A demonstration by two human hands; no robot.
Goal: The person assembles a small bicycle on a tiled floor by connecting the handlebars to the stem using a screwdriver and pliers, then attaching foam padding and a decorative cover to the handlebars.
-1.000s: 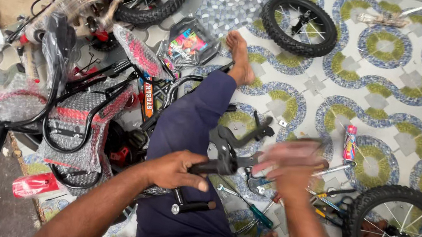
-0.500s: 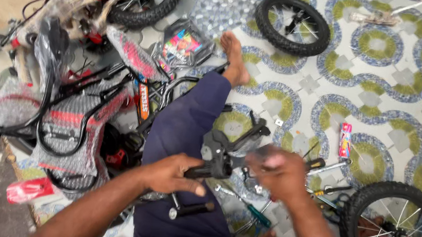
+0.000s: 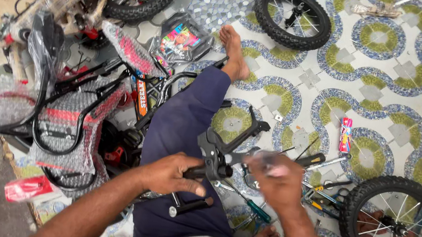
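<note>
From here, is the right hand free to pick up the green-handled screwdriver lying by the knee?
Probably not yet: the right hand is busy on the black bike part; the screwdriver lies just beneath, uncovered.

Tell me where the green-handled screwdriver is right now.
In the head view, the green-handled screwdriver lies on the patterned tiled floor just below the right hand, between the person's dark blue trouser leg and the small black spoked wheel on the right.

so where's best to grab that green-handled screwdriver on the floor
Take the screwdriver by its green handle, the thick end pointing lower right. Come from above on the right: the shaft end runs under the black part held by both hands, so that end is crowded.
</note>
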